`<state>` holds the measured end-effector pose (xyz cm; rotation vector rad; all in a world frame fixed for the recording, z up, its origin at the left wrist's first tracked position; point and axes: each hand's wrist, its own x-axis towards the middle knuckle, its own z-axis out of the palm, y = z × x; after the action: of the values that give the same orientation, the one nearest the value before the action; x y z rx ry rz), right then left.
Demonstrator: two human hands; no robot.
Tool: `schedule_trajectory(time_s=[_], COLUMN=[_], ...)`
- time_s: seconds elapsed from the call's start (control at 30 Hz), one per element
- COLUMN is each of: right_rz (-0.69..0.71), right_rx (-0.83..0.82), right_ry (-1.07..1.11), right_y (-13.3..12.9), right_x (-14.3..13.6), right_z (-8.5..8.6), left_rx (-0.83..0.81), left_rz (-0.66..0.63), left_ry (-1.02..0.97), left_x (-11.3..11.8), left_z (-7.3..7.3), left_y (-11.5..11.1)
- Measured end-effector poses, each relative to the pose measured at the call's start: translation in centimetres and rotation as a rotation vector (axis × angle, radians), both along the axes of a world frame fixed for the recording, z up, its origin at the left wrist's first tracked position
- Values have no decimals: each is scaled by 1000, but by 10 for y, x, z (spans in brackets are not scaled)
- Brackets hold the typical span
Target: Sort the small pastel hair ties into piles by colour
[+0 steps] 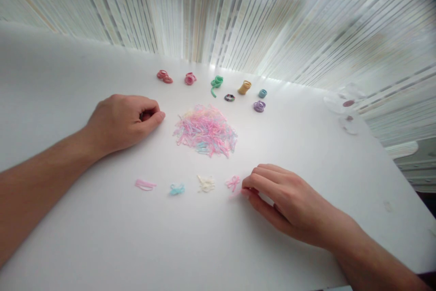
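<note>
Left grip (121, 120): loosely closed, thumb against curled fingers, resting on the surface (102, 218). Nothing seen held; the inside of the curl is hidden, so contents cannot be confirmed. The loose heap (206, 131) of pastel bands lies just beyond its thumb tip, to the right, not touched.

Nearer the person than the left grip, a small row begins: flat pink bundle (145, 185), long axis roughly left to right; then blue bundle (177, 189); then cream bundle (206, 184), a tangle with no clear axis. All three lie left of the right grip, well apart from its fingertips.

Pink cluster (233, 183): just beside the right fingertips, on their left and slightly to the far side. Loops splay several ways.

Pink strand (235, 194): reaches leftward from the right fingertips, near side of the cluster. Long axis runs roughly left to right, tilting a little toward the person at its free end. Blurred; number of bands not readable.

Right grip (286, 198): thumb and forefinger closed together, apparently pinching the strand's right end. Judged the nearer hand to both strand and cluster. The heap sits left of it and farther from the person, clear of its fingers.
</note>
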<state>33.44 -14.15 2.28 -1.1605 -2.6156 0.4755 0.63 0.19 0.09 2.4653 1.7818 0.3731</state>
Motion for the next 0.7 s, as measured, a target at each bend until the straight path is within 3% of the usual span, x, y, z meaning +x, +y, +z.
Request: schedule_trajectory(time_s=[0.23, 0.7], right_rz=[12, -27], right_rx=[142, 162], right_ry=[-109, -61], right_y=[3, 7], right_x=[-7, -8], right_z=[1, 0], left_rx=[-7, 7], left_rz=[37, 11], left_ry=[18, -2], left_x=[1, 1], left_z=[-1, -2], left_y=[0, 0])
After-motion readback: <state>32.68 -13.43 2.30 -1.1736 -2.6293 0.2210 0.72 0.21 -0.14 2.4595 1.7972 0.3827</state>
